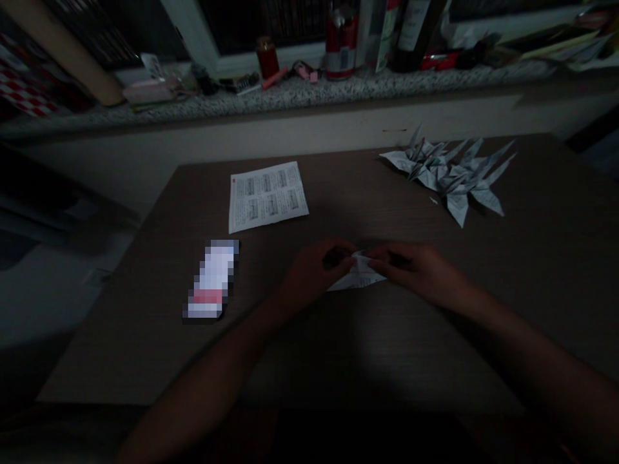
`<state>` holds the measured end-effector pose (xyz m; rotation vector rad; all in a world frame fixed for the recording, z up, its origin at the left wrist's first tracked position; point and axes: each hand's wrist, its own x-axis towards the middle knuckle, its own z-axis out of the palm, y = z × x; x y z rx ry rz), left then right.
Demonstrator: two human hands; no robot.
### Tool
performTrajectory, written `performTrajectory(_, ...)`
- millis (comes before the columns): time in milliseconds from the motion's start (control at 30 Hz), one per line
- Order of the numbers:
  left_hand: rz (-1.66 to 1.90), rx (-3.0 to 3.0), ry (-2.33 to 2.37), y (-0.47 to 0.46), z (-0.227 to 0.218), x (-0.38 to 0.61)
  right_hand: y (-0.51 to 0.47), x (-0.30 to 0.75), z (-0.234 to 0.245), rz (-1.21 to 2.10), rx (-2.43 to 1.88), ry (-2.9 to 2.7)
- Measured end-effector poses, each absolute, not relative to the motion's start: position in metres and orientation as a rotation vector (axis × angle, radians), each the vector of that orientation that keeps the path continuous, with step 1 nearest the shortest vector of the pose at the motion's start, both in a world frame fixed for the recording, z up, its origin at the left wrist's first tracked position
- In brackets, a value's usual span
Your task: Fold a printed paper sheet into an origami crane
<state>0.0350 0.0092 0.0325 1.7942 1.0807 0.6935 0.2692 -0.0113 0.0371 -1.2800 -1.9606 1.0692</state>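
Your left hand (pixel 316 267) and right hand (pixel 420 267) both pinched the far edge of a folded paper (pixel 362 280) between them, about equally near each, its long axis running left to right over the table (pixel 309 361), its narrower side seemingly pointing away from you, toward the windowsill (pixel 290 96).

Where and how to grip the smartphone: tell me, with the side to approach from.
Grip the smartphone by its long edges near the middle, from above, probably with the left hand: it is nearer, though now busy holding the folded paper. The smartphone lies flat, lit screen up, and those edges offer its narrower span.
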Motion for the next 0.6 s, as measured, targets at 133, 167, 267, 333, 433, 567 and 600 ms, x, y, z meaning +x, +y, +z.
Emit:
performTrajectory(133,0.622,1.834,1.125,0.0104,0.0332,0.0342,-0.0132,0.2660,0.0400,0.936,-1.304,-2.027)
performTrajectory(167,0.617,1.841,1.134,0.0106,0.0331,0.0340,-0.0135,0.2652,0.0408,0.904,-1.308,-2.048)
performTrajectory(267,0.630,1.832,1.138,0.0108,0.0314,0.0337,-0.0144,0.2635,0.0421,0.838,-1.310,-2.084)
performTrajectory(333,0.647,1.813,1.138,0.0108,0.0297,0.0338,-0.0150,0.2629,0.0419,0.806,-1.309,-2.090)
performTrajectory(433,0.670,1.799,1.139,0.0108,0.0271,0.0344,-0.0162,0.2619,0.0417,0.774,-1.324,-2.107)
performTrajectory(567,0.685,1.796,1.152,0.0107,0.0254,0.0351,-0.0175,0.2603,0.0420,0.738,-1.338,-2.107)
performTrajectory(600,0.679,1.801,1.156,0.0106,0.0256,0.0352,-0.0177,0.2600,0.0420,0.736,-1.335,-2.110)
